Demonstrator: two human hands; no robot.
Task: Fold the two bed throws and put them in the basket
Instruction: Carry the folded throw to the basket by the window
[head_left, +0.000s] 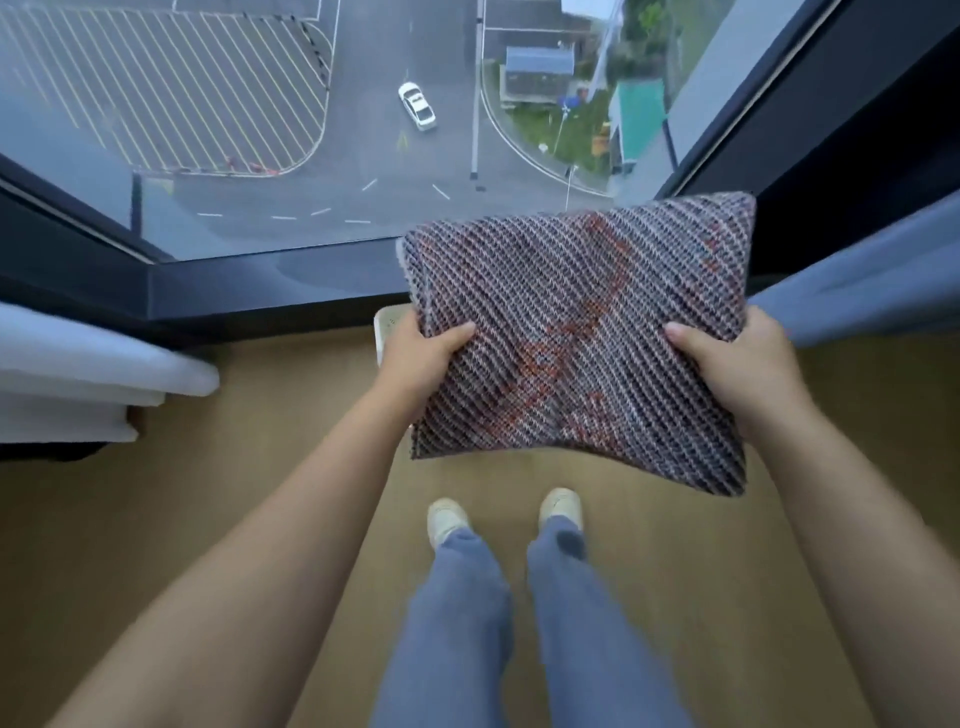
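A big window (260, 130) fills the top of the view and looks far down onto a road, striped paving and a white car (417, 106). Below its dark frame lies a tan floor (208, 519), where the person stands facing the glass. A pale curtain (78, 364) bunches at the left edge and a bluish curtain (857, 291) hangs at the right. The folded throw (576, 322), a thick knitted rectangle in grey and purple with orange-red patches, is held up in the air in front of the person, above the floor and just short of the window sill. Blue trouser legs (457, 623) run down the middle of the view. The left hand (421, 348) grips the throw's left edge, thumb on top and fingers curled beneath. The right hand (727, 364) grips the right edge the same way. Two light shoes (447, 519) point at the window. A small pale thing with tiny holes (387, 332) peeks out behind the left hand, mostly hidden by the throw; what it is cannot be told.
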